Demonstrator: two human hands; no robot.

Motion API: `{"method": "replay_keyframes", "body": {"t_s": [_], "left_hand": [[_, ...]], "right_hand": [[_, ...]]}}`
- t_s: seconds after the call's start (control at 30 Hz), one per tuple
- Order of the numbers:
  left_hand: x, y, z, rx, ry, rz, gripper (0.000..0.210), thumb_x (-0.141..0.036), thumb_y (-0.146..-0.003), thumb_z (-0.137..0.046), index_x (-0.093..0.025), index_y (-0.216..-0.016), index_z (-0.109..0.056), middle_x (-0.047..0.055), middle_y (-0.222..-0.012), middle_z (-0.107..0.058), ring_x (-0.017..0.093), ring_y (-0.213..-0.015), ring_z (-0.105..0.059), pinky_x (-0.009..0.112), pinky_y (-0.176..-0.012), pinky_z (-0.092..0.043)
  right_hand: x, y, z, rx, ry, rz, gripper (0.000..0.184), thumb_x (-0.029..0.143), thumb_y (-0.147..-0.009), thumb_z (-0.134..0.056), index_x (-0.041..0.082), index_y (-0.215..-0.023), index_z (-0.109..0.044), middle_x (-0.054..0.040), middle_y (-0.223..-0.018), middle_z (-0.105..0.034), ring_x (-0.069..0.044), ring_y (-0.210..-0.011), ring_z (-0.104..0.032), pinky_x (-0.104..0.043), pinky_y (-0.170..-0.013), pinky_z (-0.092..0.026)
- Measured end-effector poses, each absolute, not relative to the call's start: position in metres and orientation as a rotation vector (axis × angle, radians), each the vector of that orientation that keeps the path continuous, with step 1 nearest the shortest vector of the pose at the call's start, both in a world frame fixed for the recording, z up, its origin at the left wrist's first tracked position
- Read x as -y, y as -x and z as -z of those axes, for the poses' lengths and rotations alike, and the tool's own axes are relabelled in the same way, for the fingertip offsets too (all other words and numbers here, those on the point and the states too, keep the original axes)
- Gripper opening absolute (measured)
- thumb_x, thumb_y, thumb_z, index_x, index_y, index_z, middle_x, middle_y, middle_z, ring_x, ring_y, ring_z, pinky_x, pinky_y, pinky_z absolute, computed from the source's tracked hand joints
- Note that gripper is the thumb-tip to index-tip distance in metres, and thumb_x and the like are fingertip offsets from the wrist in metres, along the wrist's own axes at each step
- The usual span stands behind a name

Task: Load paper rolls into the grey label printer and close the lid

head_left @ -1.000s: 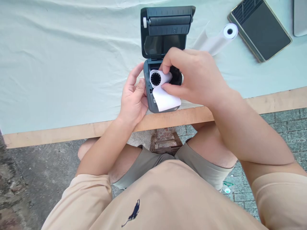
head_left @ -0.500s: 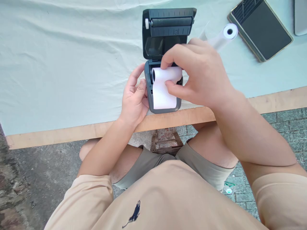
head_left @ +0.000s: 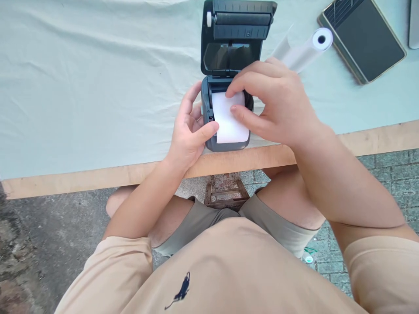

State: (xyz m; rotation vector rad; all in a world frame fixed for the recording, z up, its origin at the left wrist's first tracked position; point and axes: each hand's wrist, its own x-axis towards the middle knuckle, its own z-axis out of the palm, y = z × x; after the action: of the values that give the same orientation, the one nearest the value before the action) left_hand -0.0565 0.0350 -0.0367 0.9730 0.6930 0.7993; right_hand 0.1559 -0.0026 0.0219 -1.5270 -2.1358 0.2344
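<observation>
- Paper [head_left: 231,124]: in the open printer [head_left: 229,147], its flap lying toward the front edge.
- Lid [head_left: 209,54]: raised behind.
- Left hand [head_left: 190,137]: curled round the printer's side, holding it, thumb by the paper.
- Right hand [head_left: 278,100]: thumb and forefinger slightly parted at the paper; cannot tell whether they grip.
- Spare roll [head_left: 306,52]: beside phone [head_left: 368,39], on cloth [head_left: 98,96].

No legible text or numbers.
</observation>
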Motion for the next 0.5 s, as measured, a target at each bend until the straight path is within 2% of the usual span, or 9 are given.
{"method": "replay_keyframes", "body": {"t_s": [0.13, 0.2, 0.27, 0.33, 0.43, 0.5], "left_hand": [[-0.038, 0.056, 0.046, -0.665, -1.064, -0.773, 0.113, -0.053, -0.064, -0.095, -0.031, -0.157, -0.037, 0.01, -0.143, -0.067, 0.038, -0.143, -0.062, 0.047, -0.115, -0.059], [-0.04, 0.056, 0.048, -0.662, -1.097, -0.762, 0.116, -0.052, -0.063, -0.096, -0.032, -0.16, -0.035, 0.01, -0.146, -0.065, 0.038, -0.14, -0.064, 0.046, -0.111, -0.062], [-0.04, 0.057, 0.049, -0.67, -1.114, -0.764, 0.114, -0.052, -0.064, -0.095, -0.033, -0.16, -0.037, 0.01, -0.146, -0.066, 0.037, -0.14, -0.065, 0.045, -0.111, -0.062], [-0.04, 0.058, 0.048, -0.686, -1.11, -0.766, 0.109, -0.051, -0.065, -0.095, -0.033, -0.158, -0.041, 0.009, -0.143, -0.067, 0.038, -0.141, -0.064, 0.046, -0.111, -0.062], [-0.039, 0.059, 0.045, -0.718, -1.077, -0.772, 0.105, -0.048, -0.066, -0.094, -0.032, -0.157, -0.044, 0.01, -0.14, -0.068, 0.04, -0.144, -0.061, 0.048, -0.112, -0.061], [-0.039, 0.059, 0.042, -0.728, -1.062, -0.781, 0.105, -0.047, -0.066, -0.094, -0.031, -0.156, -0.044, 0.009, -0.139, -0.069, 0.04, -0.147, -0.059, 0.048, -0.113, -0.06]], "right_hand": [[0.006, -0.155, -0.018, 2.117, 1.434, -0.218, 0.012, 0.03, -0.093, -0.064, 0.029, -0.105, -0.065, -0.003, -0.117, -0.076, -0.025, -0.102, -0.07, -0.045, -0.09, -0.057], [0.006, -0.153, -0.017, 2.021, 1.401, -0.191, 0.009, 0.028, -0.093, -0.063, 0.028, -0.102, -0.063, -0.0044, -0.112, -0.075, -0.025, -0.102, -0.07, -0.043, -0.086, -0.058], [0.006, -0.151, -0.018, 1.838, 1.353, -0.119, 0.01, 0.03, -0.09, -0.064, 0.027, -0.1, -0.062, -0.0071, -0.104, -0.072, -0.025, -0.101, -0.069, -0.039, -0.076, -0.056], [0.008, -0.149, -0.02, 1.648, 1.339, -0.026, 0.019, 0.035, -0.09, -0.062, 0.027, -0.108, -0.064, -0.0093, -0.114, -0.069, -0.026, -0.106, -0.068, -0.038, -0.074, -0.054], [0.012, -0.151, -0.027, 1.552, 1.455, -0.076, 0.037, 0.043, -0.099, -0.055, 0.038, -0.135, -0.058, -0.0027, -0.149, -0.057, -0.026, -0.137, -0.06, -0.041, -0.101, -0.056], [0.013, -0.154, -0.033, 1.546, 1.54, -0.308, 0.043, 0.054, -0.103, -0.051, 0.047, -0.145, -0.048, 0.0035, -0.159, -0.046, -0.026, -0.156, -0.046, -0.044, -0.112, -0.053]]}}
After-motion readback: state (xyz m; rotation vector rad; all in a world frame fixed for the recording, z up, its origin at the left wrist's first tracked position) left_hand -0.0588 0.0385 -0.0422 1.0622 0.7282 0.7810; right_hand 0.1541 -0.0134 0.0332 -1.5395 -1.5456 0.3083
